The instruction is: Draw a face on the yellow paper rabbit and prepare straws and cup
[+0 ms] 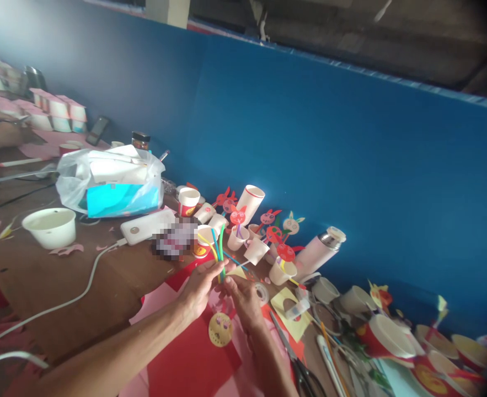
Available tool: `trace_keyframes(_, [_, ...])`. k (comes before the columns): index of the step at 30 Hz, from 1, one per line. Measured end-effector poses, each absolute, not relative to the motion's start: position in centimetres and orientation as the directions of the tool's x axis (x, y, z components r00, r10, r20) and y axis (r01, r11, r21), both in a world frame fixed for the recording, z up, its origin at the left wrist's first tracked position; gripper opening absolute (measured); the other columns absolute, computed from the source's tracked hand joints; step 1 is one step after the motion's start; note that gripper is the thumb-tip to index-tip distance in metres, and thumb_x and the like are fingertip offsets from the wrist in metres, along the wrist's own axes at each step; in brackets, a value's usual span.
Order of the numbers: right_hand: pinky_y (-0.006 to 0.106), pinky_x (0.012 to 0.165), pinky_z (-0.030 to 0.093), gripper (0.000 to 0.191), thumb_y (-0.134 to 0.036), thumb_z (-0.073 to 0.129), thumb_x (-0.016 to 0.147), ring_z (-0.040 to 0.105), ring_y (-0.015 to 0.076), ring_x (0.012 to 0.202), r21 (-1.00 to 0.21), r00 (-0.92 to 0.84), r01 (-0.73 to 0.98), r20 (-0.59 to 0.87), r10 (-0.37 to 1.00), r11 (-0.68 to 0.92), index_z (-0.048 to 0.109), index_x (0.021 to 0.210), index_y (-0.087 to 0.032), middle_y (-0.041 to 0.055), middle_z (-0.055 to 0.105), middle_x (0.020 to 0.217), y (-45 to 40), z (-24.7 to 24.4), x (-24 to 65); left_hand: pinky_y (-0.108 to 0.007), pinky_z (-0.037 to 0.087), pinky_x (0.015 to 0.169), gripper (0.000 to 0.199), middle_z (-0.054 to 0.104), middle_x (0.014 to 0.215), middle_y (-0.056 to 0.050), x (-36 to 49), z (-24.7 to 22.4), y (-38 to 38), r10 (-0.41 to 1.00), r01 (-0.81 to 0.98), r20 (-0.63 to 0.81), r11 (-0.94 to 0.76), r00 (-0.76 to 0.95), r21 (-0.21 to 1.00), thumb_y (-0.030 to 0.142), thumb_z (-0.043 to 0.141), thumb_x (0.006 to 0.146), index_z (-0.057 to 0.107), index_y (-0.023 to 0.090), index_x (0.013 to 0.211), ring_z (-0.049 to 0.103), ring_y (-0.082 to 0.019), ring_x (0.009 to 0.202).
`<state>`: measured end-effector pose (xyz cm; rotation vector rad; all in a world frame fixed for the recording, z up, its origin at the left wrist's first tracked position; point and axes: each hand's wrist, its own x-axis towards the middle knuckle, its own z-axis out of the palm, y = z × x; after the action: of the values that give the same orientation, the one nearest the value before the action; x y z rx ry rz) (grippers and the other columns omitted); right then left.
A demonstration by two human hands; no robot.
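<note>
My left hand (202,292) and my right hand (245,300) meet above red paper sheets (193,358), both pinching a small bunch of coloured straws (217,245) that stand upward, yellow, blue and green. A yellow paper disc with a face (220,329) lies on the red paper just below my hands. Behind the straws stand several paper cups with red and pink animal-face cutouts on sticks (268,231). A clear tape roll (262,292) lies right of my right hand.
Scissors (296,358) lie at the lower right among cups and scraps. A white-pink flask (320,251) lies tipped by the blue wall. A white power bank (146,226) with cable, a white bowl (51,226) and a plastic bag (111,179) sit to the left.
</note>
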<state>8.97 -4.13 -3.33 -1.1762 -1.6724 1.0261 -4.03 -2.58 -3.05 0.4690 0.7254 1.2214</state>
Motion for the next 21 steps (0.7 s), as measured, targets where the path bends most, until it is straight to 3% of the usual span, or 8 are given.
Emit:
trace_keyframes(4, [0.027,0.055,0.048,0.049,-0.061,0.055,0.088,0.062,0.0169,0.055,-0.958,-0.199,0.216,0.145,0.969,0.188,0.073,0.068,-0.019,0.0031,0.067,0.061,-4.1,-3.3,8.4,-0.025,0.039,0.041,0.031,0.075,0.094,-0.012,-3.8,-3.4,-2.6,0.96,-0.665,-0.229,0.278,0.163,0.693,0.03,0.079,0.074,0.07,0.011,0.097,0.051,-0.009,0.044])
trace_keyframes(8, [0.026,0.054,0.048,0.042,-0.053,0.06,0.086,0.06,0.0155,0.054,-0.972,-0.171,0.188,0.11,0.979,0.142,0.071,0.065,-0.018,0.0033,0.069,0.062,-4.0,-3.1,8.0,-0.024,0.039,0.042,0.034,0.075,0.091,-0.01,-3.6,-3.5,-2.7,0.962,-0.661,-0.222,0.269,0.156,0.701,0.032,0.08,0.074,0.069,0.011,0.099,0.049,-0.008,0.045])
trace_keyframes(15, [0.023,0.055,0.047,0.035,-0.044,0.061,0.084,0.059,0.0127,0.055,-0.98,-0.169,0.163,0.087,0.982,0.115,0.069,0.063,-0.017,0.0009,0.066,0.06,-4.2,-2.9,8.2,-0.023,0.039,0.043,0.053,0.056,0.053,0.003,-3.5,-3.7,-2.8,0.968,-0.65,-0.191,0.249,0.16,0.717,0.045,0.087,0.063,0.07,0.011,0.098,0.048,-0.011,0.047])
trace_keyframes(21, [0.023,0.054,0.046,0.038,-0.046,0.061,0.085,0.059,0.0123,0.053,-0.973,-0.199,0.193,0.089,0.976,0.127,0.071,0.063,-0.017,0.0015,0.066,0.059,-3.9,-2.5,9.1,-0.024,0.038,0.045,0.057,0.057,0.059,0.002,-3.6,-2.7,-3.1,0.959,-0.634,-0.13,0.265,0.252,0.726,0.049,0.088,0.062,0.07,0.01,0.099,0.045,-0.01,0.048])
